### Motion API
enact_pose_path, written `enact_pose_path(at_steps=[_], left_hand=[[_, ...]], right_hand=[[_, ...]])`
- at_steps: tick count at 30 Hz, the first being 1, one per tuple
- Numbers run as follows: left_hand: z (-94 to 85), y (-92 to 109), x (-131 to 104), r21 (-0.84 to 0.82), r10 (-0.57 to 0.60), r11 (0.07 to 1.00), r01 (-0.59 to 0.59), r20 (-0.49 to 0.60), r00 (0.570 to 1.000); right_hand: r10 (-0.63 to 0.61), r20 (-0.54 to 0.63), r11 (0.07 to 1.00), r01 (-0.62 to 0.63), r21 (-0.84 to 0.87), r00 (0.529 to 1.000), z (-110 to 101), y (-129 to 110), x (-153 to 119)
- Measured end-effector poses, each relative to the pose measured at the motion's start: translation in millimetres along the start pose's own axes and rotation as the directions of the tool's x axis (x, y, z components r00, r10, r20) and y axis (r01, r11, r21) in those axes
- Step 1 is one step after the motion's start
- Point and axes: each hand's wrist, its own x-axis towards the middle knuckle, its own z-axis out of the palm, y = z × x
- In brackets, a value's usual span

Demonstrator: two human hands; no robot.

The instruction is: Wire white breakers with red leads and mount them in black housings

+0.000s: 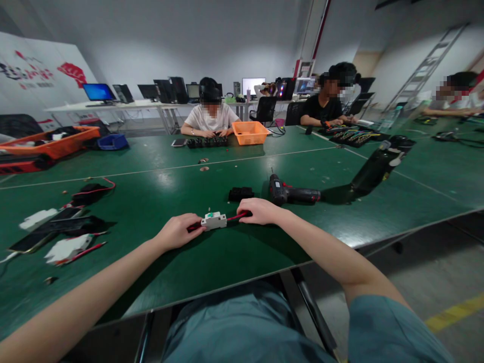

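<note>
A small white circuit breaker (214,220) with a green switch lever lies near the table's front edge, between my two hands. My left hand (181,230) is closed around red and dark wire at the breaker's left end, its fingertips against the housing. From the right end a red wire (236,217) runs into my right hand (259,210), whose fingers are pinched on it. Just beyond that hand sit a small black block (241,193) and a black cordless drill (291,191), lying on its side with the bit pointing away.
On the left lie white breaker-like parts (68,248), a phone (36,239) and a red-tipped pen or wire (86,251). A dark bottle-like object (381,166) leans at right. Farther off are orange baskets (249,133), a blue bin (112,142) and several people working.
</note>
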Motion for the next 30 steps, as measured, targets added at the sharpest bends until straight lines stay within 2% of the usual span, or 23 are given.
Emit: enact_pose_path(at_steps=[7, 12, 25, 28, 30], left_hand=[[0.5, -1, 0, 0.018, -0.002, 1.000, 0.002, 0.009, 1.000], [-0.2, 0, -1, 0.007, -0.009, 1.000, 0.009, 0.001, 1.000], [-2.0, 1, -1, -0.017, -0.049, 0.999, 0.049, 0.030, 0.998], [-6.9, 3, 0, -0.112, -0.106, 0.988, 0.105, -0.003, 0.994], [-10.3, 2, 1, -0.236, -0.228, 0.951, 0.202, -0.089, 0.970]], right_hand=[[0.025, -0.004, 0.999, -0.025, -0.023, 1.000, -7, 5, -4], [-0.019, -0.024, 0.999, 0.018, -0.033, 1.000, -11, 5, -6], [-0.064, -0.068, 0.998, 0.063, -0.004, 0.996, 0, -1, 0], [-0.060, -0.114, 0.998, 0.060, -0.001, 0.992, -3, -5, -1], [-0.045, -0.153, 0.999, 0.045, -0.006, 0.987, -6, -7, -1]])
